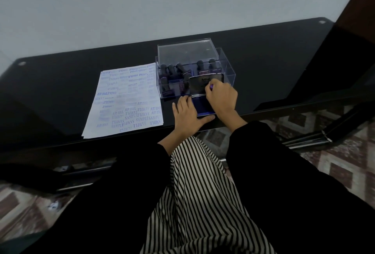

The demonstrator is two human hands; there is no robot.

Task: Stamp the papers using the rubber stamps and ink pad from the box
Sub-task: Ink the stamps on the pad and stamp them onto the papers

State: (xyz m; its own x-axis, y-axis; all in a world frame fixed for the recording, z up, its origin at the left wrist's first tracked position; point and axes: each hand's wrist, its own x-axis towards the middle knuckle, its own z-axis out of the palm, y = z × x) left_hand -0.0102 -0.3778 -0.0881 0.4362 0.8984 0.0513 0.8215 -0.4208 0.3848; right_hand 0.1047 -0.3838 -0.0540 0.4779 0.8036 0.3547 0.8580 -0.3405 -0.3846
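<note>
An ink pad point(200, 106) with a blue inked surface lies open near the table's front edge, its metal lid point(197, 86) standing upright. My left hand point(187, 115) rests flat against the pad's left side, thumb stretched along its front edge. My right hand point(222, 97) has curled fingers that hold the lid's right part. Behind the pad stands a clear plastic box point(227, 71) holding several black-handled rubber stamps point(174, 71). A stack of papers point(125, 101), covered with blue stamped words, lies to the left of the box.
The box's clear lid point(186, 50) sits propped across the back of the box. The black glass table point(60, 83) runs left and right, with a pale wall behind it. My striped clothing and dark sleeves fill the foreground; patterned floor shows below.
</note>
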